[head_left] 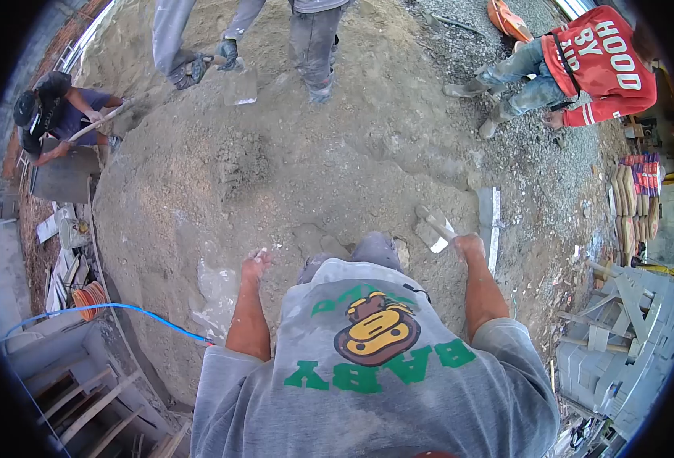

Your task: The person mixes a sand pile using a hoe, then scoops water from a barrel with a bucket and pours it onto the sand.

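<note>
My right hand (470, 246) is closed around the handle of a trowel (438, 229), low over the grey-brown sandy ground (314, 183). A pale flat piece shows beside the tool, its outline partly hidden. On the other side, my left hand (257, 263) is held over the same ground near a whitish patch; its fingers are small and blurred, so their pose and anything in them are unclear. Both my knees show between the hands.
A co-worker in red (600, 65) bends at upper right. Another, in a dark cap (28, 109), holds a long handle at left. At the top, a gloved hand (228, 55) is near a flat blade. A blue hose (146, 311) runs at lower left; sacks (635, 198) stand right.
</note>
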Demonstrator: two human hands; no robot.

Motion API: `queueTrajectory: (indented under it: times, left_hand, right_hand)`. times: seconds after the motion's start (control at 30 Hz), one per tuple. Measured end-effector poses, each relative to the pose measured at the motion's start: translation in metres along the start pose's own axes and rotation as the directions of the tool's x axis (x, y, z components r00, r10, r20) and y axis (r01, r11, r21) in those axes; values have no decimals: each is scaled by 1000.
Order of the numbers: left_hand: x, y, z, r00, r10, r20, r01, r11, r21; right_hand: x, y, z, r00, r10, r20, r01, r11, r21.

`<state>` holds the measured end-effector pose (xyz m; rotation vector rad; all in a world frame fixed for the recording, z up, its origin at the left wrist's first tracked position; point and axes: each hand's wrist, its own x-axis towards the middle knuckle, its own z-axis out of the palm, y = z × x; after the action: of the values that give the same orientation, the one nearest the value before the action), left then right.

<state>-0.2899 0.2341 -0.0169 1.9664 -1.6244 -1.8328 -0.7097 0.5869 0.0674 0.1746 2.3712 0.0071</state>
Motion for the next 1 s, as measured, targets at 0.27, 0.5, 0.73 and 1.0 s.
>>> queueTrajectory:
  times: [0.27, 0.5, 0.73, 1.0]
  left_hand:
    - [34, -101, 0, 998, -44, 53, 15, 891, 453]
    - [13, -38, -2, 999, -38, 31, 27, 948, 316]
    - [35, -44, 1, 993, -81, 84, -26, 546, 837]
    - [64, -60, -22, 956, -218, 195, -86, 427, 900]
  right_hand:
    - [8, -48, -6, 996, -38, 75, 41, 998, -43]
    - [80, -35, 12, 994, -75, 80, 84, 988, -126]
    - [50, -64, 10, 990, -96, 103, 110, 984, -141]
    - [88, -38, 27, 973, -169, 156, 186, 977, -107]
